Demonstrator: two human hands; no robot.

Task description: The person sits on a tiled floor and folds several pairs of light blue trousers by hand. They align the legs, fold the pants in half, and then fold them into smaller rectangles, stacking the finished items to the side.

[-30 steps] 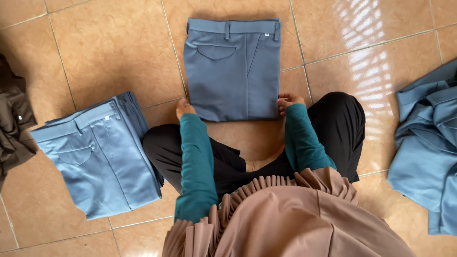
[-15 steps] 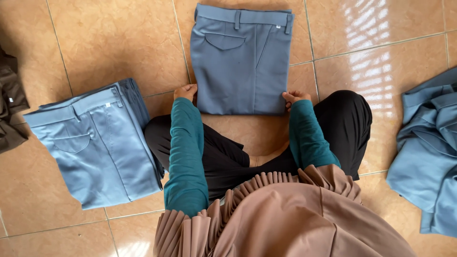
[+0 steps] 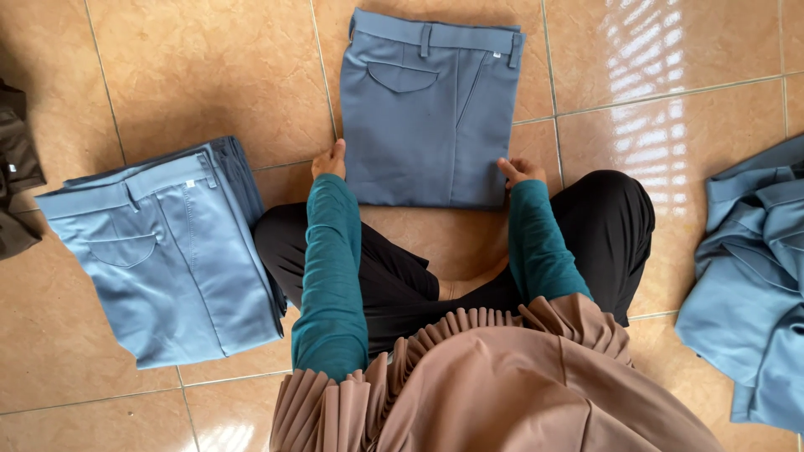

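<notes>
A folded pair of grey-blue trousers (image 3: 429, 109) is laid flat on the tiled floor (image 3: 209, 75) directly ahead of the seated person, waistband on the far side, a flap pocket and belt loops turned upward; its near edge is flanked by both hands. The left hand (image 3: 329, 161) is pressed against the near-left corner of the fold, fingers closed on the cloth edge with the thumb pointing away; the right hand (image 3: 521, 172) is set at the near-right corner, fingers curled and pinched onto the fabric there. Both forearms are covered by teal sleeves (image 3: 331, 268), and black-clad knees are spread to either side beneath them; a pleated brown garment (image 3: 469, 385) is seen at the bottom of the view. A stack of folded trousers (image 3: 167, 251) in the same grey-blue is placed on the floor to the left, just beside the left knee, well apart from the held pair; a heap of unfolded grey-blue cloth (image 3: 749, 276) is piled at the right edge; a dark brown garment (image 3: 17, 184) is partly seen at the far left edge.
</notes>
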